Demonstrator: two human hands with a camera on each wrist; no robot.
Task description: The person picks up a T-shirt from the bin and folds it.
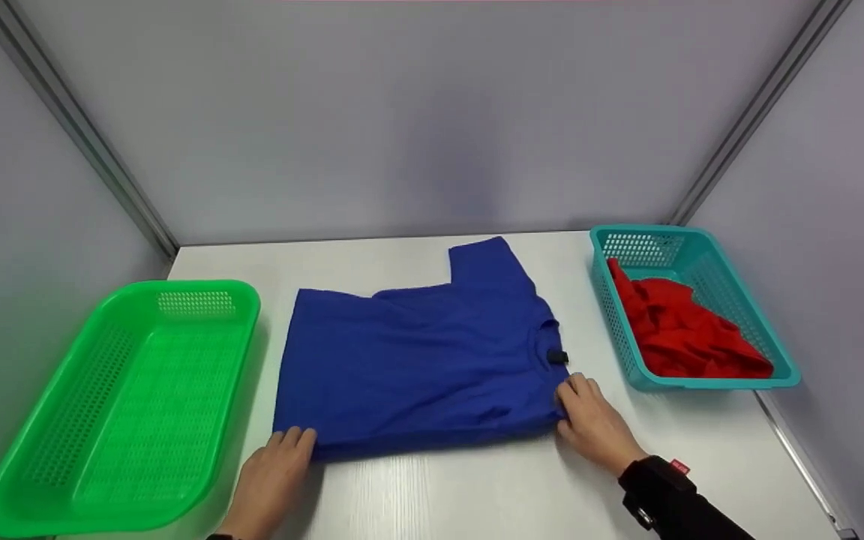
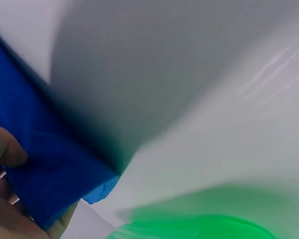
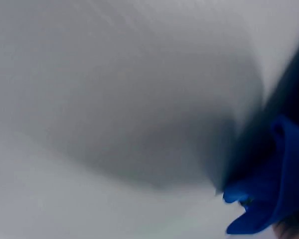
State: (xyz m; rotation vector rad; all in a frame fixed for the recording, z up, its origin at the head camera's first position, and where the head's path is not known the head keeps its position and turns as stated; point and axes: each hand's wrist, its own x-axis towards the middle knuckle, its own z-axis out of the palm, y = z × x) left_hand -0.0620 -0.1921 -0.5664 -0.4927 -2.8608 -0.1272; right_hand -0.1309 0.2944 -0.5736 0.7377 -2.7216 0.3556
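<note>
A blue T-shirt [image 1: 402, 360] lies sideways across the white table, its collar to the right and hem to the left. One sleeve points to the far side; the near edge looks folded over. My left hand [image 1: 274, 476] pinches the near corner at the hem; in the left wrist view the cloth [image 2: 60, 172] passes between thumb and fingers. At the near shoulder, close to the collar, my right hand [image 1: 595, 420] grips the shirt. Bunched cloth [image 3: 289, 174] hides most of that hand in the right wrist view. A black tag [image 1: 557, 357] shows at the neckline.
To the left stands a green basket [image 1: 241, 375] with nothing in it. On the right, a teal basket [image 1: 747, 384] holds crumpled red cloth [image 1: 691, 330]. Grey-white panels [image 1: 432, 120] enclose the table [image 1: 379, 502] at the back and both sides.
</note>
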